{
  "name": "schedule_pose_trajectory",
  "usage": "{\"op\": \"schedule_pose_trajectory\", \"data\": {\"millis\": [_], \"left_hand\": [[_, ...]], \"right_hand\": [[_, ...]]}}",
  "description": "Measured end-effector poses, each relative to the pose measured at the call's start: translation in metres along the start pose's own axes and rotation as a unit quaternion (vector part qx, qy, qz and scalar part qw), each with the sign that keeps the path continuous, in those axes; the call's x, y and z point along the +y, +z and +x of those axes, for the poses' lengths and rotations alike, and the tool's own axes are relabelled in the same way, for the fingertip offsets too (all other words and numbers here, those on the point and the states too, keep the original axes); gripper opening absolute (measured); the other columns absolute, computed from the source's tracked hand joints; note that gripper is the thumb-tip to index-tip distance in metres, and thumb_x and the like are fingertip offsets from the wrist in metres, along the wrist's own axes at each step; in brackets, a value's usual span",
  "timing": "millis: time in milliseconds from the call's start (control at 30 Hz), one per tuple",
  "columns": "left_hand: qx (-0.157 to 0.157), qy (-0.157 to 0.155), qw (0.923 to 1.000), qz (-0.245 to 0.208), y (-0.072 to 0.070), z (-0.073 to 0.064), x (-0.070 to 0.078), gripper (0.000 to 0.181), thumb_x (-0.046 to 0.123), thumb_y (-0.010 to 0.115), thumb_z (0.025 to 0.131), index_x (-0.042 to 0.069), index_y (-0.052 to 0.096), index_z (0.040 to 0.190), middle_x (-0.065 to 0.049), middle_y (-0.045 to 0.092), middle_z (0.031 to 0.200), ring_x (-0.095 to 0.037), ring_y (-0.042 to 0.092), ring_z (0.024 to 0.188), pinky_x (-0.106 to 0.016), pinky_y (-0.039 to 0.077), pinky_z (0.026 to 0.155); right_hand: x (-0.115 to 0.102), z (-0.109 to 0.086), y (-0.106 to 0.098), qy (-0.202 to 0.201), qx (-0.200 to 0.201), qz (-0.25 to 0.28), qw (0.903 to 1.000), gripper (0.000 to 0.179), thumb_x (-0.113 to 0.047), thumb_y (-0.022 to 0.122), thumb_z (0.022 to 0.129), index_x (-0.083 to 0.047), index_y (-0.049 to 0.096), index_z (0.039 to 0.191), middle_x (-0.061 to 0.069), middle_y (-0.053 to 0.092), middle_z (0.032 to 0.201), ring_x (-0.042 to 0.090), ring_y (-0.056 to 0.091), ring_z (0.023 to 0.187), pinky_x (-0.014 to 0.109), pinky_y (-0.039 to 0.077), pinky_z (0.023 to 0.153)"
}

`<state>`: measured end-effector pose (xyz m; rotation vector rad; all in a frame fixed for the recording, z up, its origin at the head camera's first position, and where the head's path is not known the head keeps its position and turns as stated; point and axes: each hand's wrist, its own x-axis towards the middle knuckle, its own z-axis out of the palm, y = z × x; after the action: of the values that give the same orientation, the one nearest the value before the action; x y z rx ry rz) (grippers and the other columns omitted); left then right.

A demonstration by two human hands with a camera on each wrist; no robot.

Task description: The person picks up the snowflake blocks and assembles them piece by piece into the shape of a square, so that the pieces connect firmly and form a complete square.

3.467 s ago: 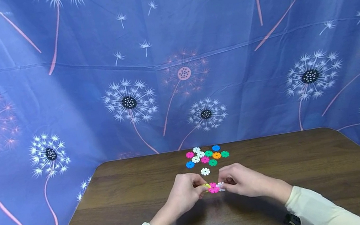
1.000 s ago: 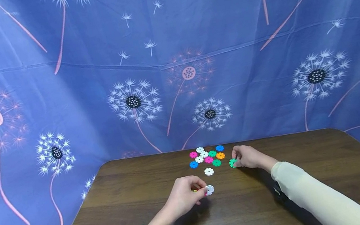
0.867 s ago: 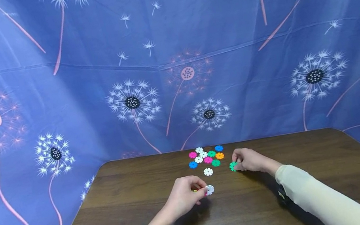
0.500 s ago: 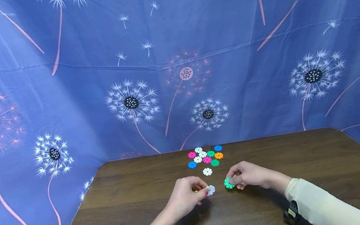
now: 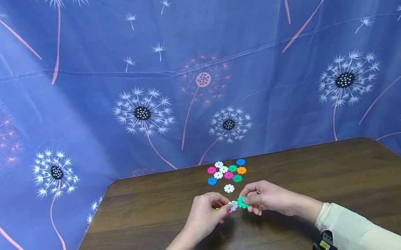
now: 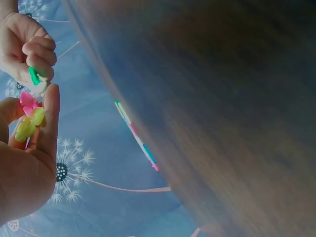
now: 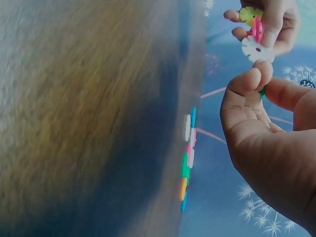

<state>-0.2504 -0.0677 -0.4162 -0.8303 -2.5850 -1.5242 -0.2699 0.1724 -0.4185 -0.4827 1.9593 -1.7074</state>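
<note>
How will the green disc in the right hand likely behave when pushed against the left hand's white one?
Probably light: the right hand holds the thin green disc in a pinch. Likely fairly stiff: no sag or bend shows. It may twist when pushed, being gripped on one side only.

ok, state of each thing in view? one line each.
Yellow-pink-white disc chain: joined, held
Left hand: grip pinching the chain
Green disc: held at the chain's white end; locking unclear
Right hand: grip pinching the green disc
Lone white disc: flat on the table
Disc cluster: lying bunched
Backdrop: hung, creased
</note>
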Motion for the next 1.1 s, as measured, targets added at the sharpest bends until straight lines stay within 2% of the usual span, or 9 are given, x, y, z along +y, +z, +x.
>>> {"op": "schedule_pose_trajectory", "data": {"millis": [167,300,500,700,1100], "left_hand": [[0.012,0.007,0.9999,0.008,0.0,0.0,0.0,0.004,0.007,0.079,0.088,0.006,0.076,0.089,0.002,0.068,0.084,-0.018,0.066,0.057,-0.024,0.055,0.051],[0.019,0.015,0.9996,0.012,0.0,0.0,0.001,0.004,0.008,0.08,0.088,0.007,0.076,0.089,0.002,0.068,0.085,-0.013,0.065,0.058,-0.024,0.056,0.052],[0.03,0.03,0.9991,0.005,0.002,-0.001,0.005,0.003,0.006,0.078,0.089,0.005,0.075,0.088,0.003,0.067,0.08,-0.012,0.065,0.056,-0.024,0.056,0.053],[0.059,0.054,0.9968,0.006,0.004,-0.003,0.009,0.004,0.005,0.077,0.089,0.005,0.076,0.086,0.004,0.067,0.077,-0.01,0.062,0.055,-0.024,0.055,0.052],[0.089,0.074,0.992,0.049,0.005,-0.004,0.015,0.004,0.006,0.081,0.086,0.006,0.078,0.084,0.008,0.067,0.077,-0.003,0.059,0.069,-0.021,0.054,0.062]], "right_hand": [[-0.004,0.0,0.003,-0.003,0.0,0.022,0.9997,0.019,-0.008,0.056,0.101,0.008,0.059,0.111,0.007,0.062,0.081,0.013,0.055,0.066,0.023,0.049,0.061],[-0.006,0.0,0.005,-0.009,0.0,0.043,0.999,0.019,-0.007,0.057,0.101,0.009,0.057,0.113,0.006,0.063,0.081,0.012,0.056,0.066,0.023,0.049,0.061],[-0.006,-0.002,0.007,-0.019,-0.001,0.071,0.9973,0.021,-0.007,0.058,0.101,0.009,0.054,0.113,0.005,0.063,0.081,0.011,0.057,0.067,0.022,0.05,0.063],[-0.006,-0.003,0.007,-0.024,-0.006,0.111,0.9936,0.021,-0.009,0.06,0.101,0.007,0.055,0.115,0.005,0.064,0.084,0.01,0.058,0.07,0.022,0.052,0.066],[-0.006,-0.004,0.012,-0.036,-0.004,0.12,0.9921,0.016,-0.007,0.06,0.101,0.003,0.057,0.112,0.004,0.066,0.083,0.01,0.059,0.068,0.022,0.053,0.066]]}}
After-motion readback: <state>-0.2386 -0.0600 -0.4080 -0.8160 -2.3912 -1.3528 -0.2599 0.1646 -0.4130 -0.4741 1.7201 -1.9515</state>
